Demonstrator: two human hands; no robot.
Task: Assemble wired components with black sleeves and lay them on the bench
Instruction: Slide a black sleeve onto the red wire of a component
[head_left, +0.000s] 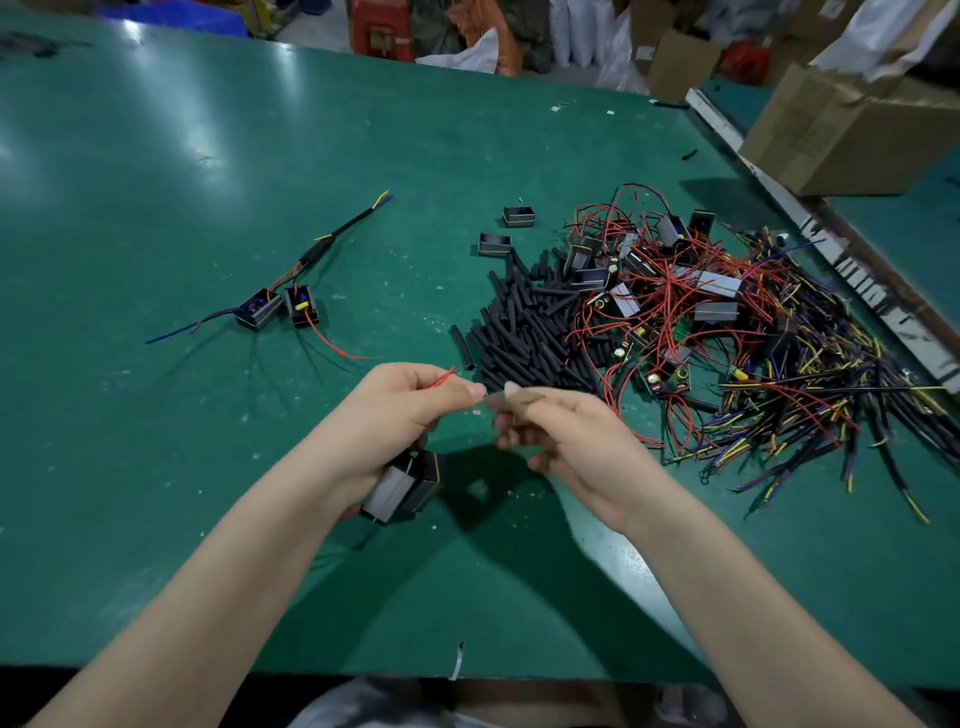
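My left hand (400, 410) pinches a thin red wire (440, 378) between thumb and forefinger, and a boxed component (402, 486) hangs below its palm. My right hand (561, 431) is blurred by motion, fingers curled, its fingertips close to the left thumb; whether it holds a sleeve cannot be made out. A heap of black sleeves (524, 327) lies just beyond the hands. An assembled pair of wired components (278, 306) with a black-sleeved lead lies on the green bench (156, 182) at the left.
A tangle of red, yellow and black wired components (727, 332) covers the bench to the right. Two empty black housings (506, 231) sit behind the sleeves. A cardboard box (852, 130) stands beyond a raised rail (779, 192) at the far right.
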